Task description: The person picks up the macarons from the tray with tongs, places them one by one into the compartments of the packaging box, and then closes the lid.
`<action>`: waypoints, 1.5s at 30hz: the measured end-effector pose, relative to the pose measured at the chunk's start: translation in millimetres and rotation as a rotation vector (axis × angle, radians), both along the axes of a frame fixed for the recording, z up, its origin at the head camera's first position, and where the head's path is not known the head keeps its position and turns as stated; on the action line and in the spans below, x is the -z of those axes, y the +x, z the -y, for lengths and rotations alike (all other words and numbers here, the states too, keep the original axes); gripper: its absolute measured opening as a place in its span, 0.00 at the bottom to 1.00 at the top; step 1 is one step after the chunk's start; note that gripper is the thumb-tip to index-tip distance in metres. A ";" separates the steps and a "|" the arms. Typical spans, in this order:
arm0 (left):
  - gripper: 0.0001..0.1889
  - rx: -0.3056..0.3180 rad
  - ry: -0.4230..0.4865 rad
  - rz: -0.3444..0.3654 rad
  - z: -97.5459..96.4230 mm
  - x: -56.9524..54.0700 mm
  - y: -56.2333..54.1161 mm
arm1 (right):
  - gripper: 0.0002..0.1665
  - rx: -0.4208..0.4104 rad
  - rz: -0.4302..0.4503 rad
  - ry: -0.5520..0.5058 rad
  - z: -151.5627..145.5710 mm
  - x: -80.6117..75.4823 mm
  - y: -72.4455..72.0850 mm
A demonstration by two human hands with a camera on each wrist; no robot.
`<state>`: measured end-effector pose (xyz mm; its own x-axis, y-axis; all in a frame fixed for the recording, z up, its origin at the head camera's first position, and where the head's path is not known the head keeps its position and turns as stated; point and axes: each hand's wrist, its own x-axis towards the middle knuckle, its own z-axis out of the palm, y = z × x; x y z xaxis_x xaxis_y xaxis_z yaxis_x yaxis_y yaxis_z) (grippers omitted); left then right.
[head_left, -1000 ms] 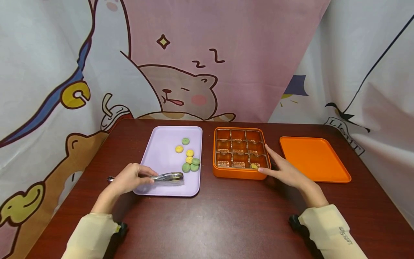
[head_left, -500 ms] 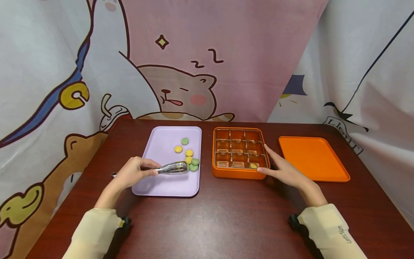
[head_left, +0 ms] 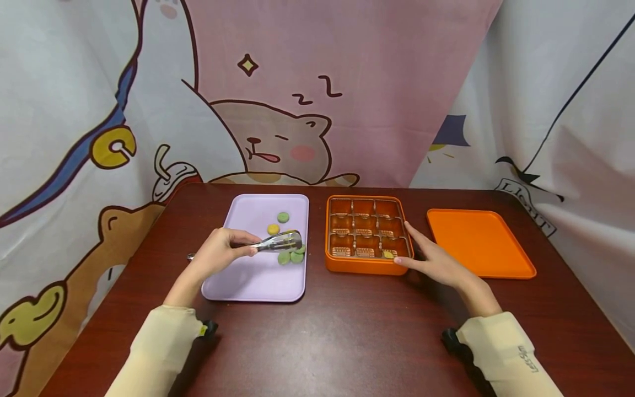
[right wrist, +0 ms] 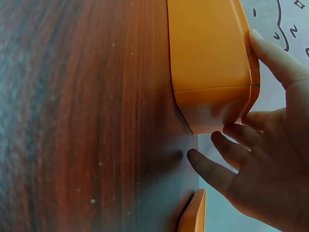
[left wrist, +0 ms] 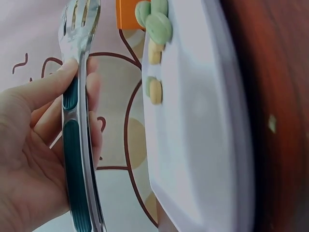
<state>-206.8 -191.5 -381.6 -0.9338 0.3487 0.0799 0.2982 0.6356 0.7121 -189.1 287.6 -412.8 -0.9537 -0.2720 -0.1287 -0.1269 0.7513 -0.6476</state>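
Note:
My left hand [head_left: 216, 253] holds metal tongs with dark green grips [left wrist: 76, 174]; their slotted head [head_left: 284, 241] hangs over the right part of the lilac tray [head_left: 243, 284]. Small round cookie-like pieces lie there: a green one [head_left: 283, 217] and a yellow one [head_left: 273, 229] farther back, several green ones [head_left: 296, 257] nearer. The tong head hides other yellow pieces in the head view. My right hand [head_left: 439, 262] rests at the right front corner of the orange box [head_left: 364, 266], thumb on the rim, other fingers spread along its side. A yellow piece [head_left: 388, 255] sits in the box's front right compartment.
Clear plastic dividers [head_left: 364, 223] split the box into a grid. To its right lies a flat orange lid-like tray [head_left: 481, 242]. Everything stands on a dark red-brown table [head_left: 317, 342], with a cartoon-printed cloth [head_left: 387, 94] hanging behind it.
My left hand has lifted the tongs and moved them right and away from me, from the near part of the lilac tray to over the pieces. The right hand stays at the box.

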 end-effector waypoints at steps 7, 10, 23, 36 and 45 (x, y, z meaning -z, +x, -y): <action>0.11 0.007 0.002 -0.024 -17.3 -6.1 -7.2 | 0.61 -0.003 0.006 -0.016 1.1 -0.2 0.5; 0.11 0.008 0.019 -0.027 -25.2 -8.0 -9.8 | 0.61 -0.003 0.004 -0.017 1.1 -0.3 0.5; 0.12 0.075 0.057 -0.057 -55.8 -12.0 -20.8 | 0.60 -0.001 -0.012 0.002 0.3 -0.2 1.1; 0.12 0.101 0.074 -0.062 -83.6 -9.1 -29.8 | 0.59 -0.009 -0.008 -0.016 1.2 -1.6 1.4; 0.12 0.113 0.074 -0.023 -101.1 -7.6 -32.9 | 0.59 -0.011 -0.019 -0.002 0.4 -1.6 0.7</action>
